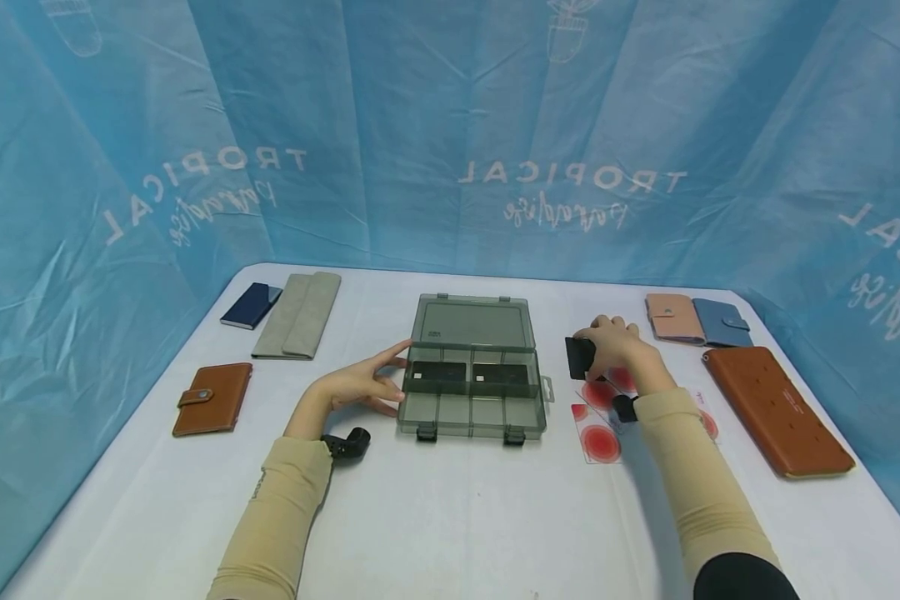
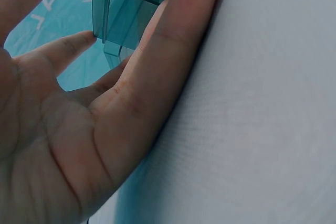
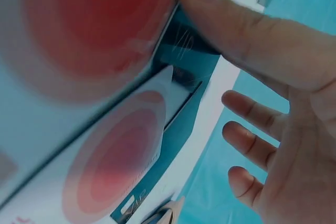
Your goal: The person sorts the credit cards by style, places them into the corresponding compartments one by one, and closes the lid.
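Note:
A clear grey-green plastic compartment box lies with its lid raised at the back. Two black cards sit in its back compartments. Along the box's left side rests my left hand, its fingers spread and touching the wall; the left wrist view shows these fingers extended against the tinted plastic. My right hand pinches a black card between thumb and forefinger, right of the box. Below that hand lie white cards with red circles, partly covered by the wrist; one such card shows close up.
On the left are a brown snap wallet, a grey-green folder and a dark blue card holder. On the right, pink and blue wallets stand behind a large brown pouch. A blue curtain encloses the white table.

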`<state>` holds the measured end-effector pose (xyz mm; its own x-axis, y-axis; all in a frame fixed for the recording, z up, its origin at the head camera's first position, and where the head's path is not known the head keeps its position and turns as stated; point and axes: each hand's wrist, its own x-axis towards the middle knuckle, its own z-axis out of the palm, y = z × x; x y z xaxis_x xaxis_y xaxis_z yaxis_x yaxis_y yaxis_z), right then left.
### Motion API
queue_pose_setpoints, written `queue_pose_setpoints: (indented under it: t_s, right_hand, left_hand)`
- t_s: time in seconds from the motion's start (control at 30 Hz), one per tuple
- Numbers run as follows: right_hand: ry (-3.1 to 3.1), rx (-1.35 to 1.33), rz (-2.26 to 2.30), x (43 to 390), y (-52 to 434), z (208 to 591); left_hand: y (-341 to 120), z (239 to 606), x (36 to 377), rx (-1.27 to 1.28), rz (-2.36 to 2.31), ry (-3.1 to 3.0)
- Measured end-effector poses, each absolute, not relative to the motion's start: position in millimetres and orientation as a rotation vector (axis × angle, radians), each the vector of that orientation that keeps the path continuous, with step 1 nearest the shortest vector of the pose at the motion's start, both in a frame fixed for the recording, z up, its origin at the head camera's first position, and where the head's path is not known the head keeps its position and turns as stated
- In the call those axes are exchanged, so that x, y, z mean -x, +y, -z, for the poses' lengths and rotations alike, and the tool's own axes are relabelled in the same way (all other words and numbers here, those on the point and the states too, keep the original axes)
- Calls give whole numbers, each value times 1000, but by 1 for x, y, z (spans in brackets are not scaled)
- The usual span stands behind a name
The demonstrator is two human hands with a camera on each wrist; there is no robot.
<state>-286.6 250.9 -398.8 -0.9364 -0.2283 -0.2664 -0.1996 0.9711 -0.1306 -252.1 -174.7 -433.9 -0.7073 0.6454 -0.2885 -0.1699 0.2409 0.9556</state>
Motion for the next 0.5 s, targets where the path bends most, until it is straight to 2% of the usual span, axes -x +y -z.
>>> queue_pose_setpoints:
  t_s: [0.3, 0.5]
  right_hand:
    - [2825, 300, 183, 296, 238, 400]
    - [2827, 149, 533, 300, 239, 402]
  left_hand:
    - [-176, 435, 253, -447, -1537, 1839]
    - [-175, 435, 252, -419, -1536, 1855]
